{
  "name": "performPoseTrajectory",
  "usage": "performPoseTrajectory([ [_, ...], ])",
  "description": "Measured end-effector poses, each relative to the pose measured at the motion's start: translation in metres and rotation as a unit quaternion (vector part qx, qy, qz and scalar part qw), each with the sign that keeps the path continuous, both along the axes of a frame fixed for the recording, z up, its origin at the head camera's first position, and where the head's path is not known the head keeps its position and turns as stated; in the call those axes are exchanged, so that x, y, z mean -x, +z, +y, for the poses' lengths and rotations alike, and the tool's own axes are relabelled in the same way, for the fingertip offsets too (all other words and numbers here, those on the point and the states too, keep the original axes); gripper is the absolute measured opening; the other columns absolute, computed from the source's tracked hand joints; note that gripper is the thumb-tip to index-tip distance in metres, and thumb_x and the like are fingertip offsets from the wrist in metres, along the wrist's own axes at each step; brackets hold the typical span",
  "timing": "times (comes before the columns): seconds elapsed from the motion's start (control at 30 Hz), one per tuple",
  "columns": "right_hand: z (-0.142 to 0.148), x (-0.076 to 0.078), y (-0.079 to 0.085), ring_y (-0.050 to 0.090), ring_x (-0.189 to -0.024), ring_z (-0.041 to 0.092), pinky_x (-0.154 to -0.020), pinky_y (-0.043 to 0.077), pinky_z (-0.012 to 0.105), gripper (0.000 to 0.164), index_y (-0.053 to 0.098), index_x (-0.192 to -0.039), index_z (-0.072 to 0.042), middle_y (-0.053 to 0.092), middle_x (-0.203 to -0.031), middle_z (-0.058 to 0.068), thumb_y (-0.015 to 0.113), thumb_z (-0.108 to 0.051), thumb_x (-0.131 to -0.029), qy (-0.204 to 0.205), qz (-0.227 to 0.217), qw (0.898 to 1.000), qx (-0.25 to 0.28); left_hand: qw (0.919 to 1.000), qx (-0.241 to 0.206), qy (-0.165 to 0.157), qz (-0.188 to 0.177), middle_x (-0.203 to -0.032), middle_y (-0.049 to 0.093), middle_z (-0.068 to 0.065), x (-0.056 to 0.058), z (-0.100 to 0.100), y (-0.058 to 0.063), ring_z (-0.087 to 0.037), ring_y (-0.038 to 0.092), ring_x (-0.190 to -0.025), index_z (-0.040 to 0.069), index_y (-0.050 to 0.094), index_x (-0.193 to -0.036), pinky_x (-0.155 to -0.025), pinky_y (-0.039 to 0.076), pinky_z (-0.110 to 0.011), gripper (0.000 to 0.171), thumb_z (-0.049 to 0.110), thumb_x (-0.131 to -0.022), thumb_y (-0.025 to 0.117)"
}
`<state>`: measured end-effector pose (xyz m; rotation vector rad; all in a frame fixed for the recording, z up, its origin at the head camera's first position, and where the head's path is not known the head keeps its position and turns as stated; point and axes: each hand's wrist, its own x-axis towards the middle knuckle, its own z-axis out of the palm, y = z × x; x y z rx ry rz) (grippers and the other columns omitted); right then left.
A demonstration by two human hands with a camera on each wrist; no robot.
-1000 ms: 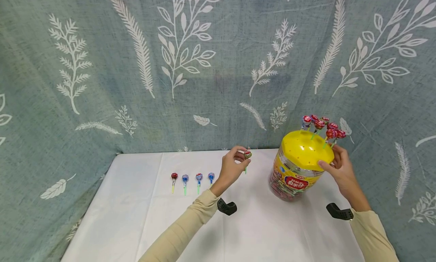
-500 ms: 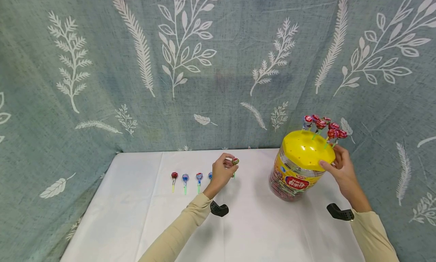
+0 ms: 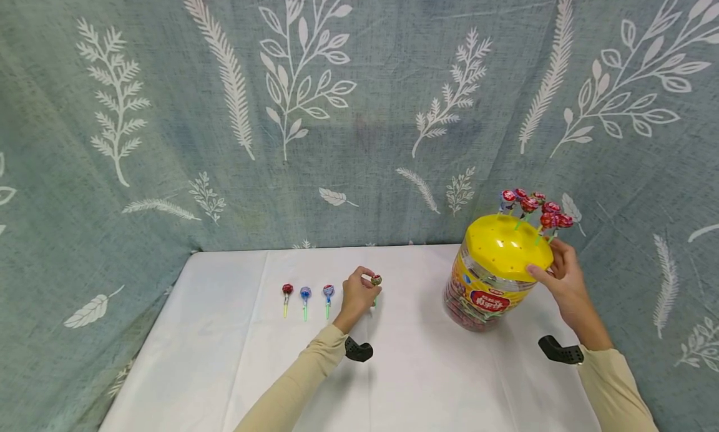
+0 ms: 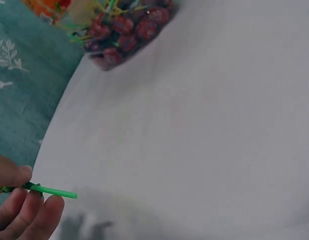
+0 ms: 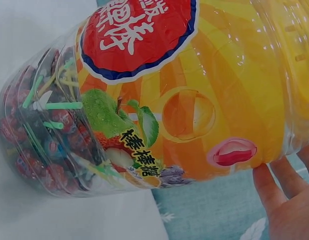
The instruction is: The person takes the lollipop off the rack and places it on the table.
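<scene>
My left hand [image 3: 356,296] pinches a lollipop [image 3: 376,280] between thumb and fingers over the white table. In the left wrist view its green stick [image 4: 57,192] pokes out past the fingertips. With my right hand [image 3: 564,283] I grip the big lollipop jar [image 3: 487,298] at its top right, thumb on the yellow lid [image 3: 500,248]. The jar leans slightly. In the right wrist view, fingers [image 5: 269,192] touch its side. Several lollipops [image 3: 549,220] stand upright in the lid's right and back holes. Left of my left hand lie a red lollipop [image 3: 288,289] and two blue ones [image 3: 306,293].
A white cloth covers the table [image 3: 415,382]. Behind it hangs a grey-green curtain [image 3: 359,138] with white leaf patterns. Through the jar's clear bottom, wrapped lollipops [image 5: 49,145] show. A black wrist mount [image 3: 358,349] sits beneath my left wrist.
My left hand has moved left and lower, carrying the lollipop away from the jar. It now covers the spot of the rightmost blue lollipop. My right hand keeps its grip on the jar.
</scene>
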<state>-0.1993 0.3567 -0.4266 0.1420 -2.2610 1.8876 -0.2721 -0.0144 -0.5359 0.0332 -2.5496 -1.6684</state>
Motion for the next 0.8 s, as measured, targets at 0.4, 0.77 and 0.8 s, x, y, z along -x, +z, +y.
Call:
performPoseTrajectory([
  [0.4,0.001,-0.001,0.001,0.035,-0.122,0.006,-0.088,0.037,0.007,0.070,0.012,-0.147,-0.011,0.020,-0.150,0.016,0.058,-0.011,-0.094,-0.008,0.002,1.000,-0.015,0.9951,0.085,0.025,-0.044,-0.067,0.057,-0.005,0.004,0.007,-0.020,-0.024,0.049,-0.080,0.003,0.061,-0.092,-0.061,0.044,-0.030,0.024,-0.001,-0.072,0.076],
  [0.77,-0.001,-0.001,0.000,0.035,-0.121,0.005,-0.088,0.037,0.007,0.071,0.013,-0.147,-0.013,0.021,-0.150,0.016,0.059,-0.012,-0.094,-0.014,-0.007,1.000,-0.023,0.9934,0.111,0.028,-0.009,-0.069,0.059,-0.009,0.005,0.008,-0.024,-0.020,0.054,-0.064,-0.001,0.060,-0.089,-0.057,0.047,-0.032,0.030,-0.009,-0.065,0.075],
  [0.8,-0.001,-0.001,0.000,0.035,-0.121,0.005,-0.088,0.037,0.007,0.070,0.013,-0.147,-0.013,0.022,-0.150,0.016,0.059,-0.012,-0.094,-0.013,-0.005,1.000,-0.022,0.9932,0.114,0.025,-0.005,-0.070,0.059,-0.010,0.005,0.008,-0.025,-0.021,0.055,-0.064,-0.002,0.059,-0.090,-0.058,0.047,-0.033,0.030,-0.009,-0.066,0.075],
])
